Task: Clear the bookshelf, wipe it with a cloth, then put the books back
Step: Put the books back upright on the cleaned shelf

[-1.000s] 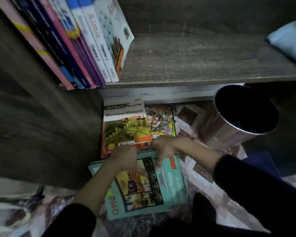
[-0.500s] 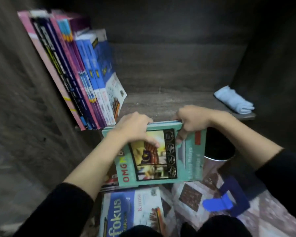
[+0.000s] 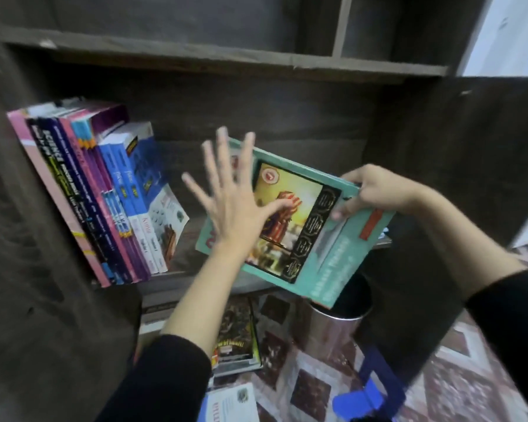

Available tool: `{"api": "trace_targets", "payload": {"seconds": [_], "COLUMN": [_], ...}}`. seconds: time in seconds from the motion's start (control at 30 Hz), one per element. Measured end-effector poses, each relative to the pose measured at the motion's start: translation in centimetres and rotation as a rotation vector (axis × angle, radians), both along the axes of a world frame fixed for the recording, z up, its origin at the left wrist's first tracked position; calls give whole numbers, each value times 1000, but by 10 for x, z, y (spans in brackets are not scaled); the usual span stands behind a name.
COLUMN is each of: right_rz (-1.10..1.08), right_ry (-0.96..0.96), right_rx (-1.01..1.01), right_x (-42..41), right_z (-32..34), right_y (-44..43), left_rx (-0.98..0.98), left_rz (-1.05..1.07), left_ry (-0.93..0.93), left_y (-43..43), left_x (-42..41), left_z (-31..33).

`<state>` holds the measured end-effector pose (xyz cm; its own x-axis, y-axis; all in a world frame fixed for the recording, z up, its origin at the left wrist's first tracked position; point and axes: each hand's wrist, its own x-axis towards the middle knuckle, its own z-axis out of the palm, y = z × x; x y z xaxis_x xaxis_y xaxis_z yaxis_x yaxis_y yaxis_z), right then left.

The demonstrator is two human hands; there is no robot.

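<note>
Teal book (image 3: 293,208) now lifted to the shelf (image 3: 183,277); right hand (image 3: 375,190) grips it, left hand (image 3: 235,205) is splayed open. Best stood against the leaning books (image 3: 104,193).

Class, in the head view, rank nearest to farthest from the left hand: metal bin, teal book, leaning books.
1. teal book, directly behind the left hand.
2. leaning books, in a row to its left.
3. metal bin, lower right, below the book.

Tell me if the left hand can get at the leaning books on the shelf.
Probably yes: the left hand is open, with nothing between it and the leaning books; the right hand holds the teal book.
</note>
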<state>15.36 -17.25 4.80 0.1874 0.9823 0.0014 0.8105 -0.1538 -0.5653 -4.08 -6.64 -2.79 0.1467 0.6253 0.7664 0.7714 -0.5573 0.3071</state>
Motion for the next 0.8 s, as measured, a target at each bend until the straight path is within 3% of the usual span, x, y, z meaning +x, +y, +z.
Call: {"api": "trace_targets", "payload": {"seconds": [0.1, 0.2, 0.3, 0.43, 0.6, 0.8], "right_rz": [-100, -204, -305, -372, -487, -555], "right_ry": [316, 533, 697, 908, 1081, 1123], "right_rx": [50, 113, 138, 146, 58, -91], "right_x": [9, 8, 0, -8, -11, -2], "right_z": [-33, -64, -94, -123, -153, -175], "right_y": [-4, -3, 4, 15, 23, 40], "left_rx": [-448, -1003, -1327, -1342, -1342, -1383], "left_rz": [26, -124, -264, -286, -311, -337], "left_ry": [-453, -903, -856, -747, -760, -647], "left_y": [5, 9, -1, 2, 38, 42], "left_x": [2, 0, 5, 5, -7, -11], "left_z": [-40, -82, -108, -127, -147, -127]}}
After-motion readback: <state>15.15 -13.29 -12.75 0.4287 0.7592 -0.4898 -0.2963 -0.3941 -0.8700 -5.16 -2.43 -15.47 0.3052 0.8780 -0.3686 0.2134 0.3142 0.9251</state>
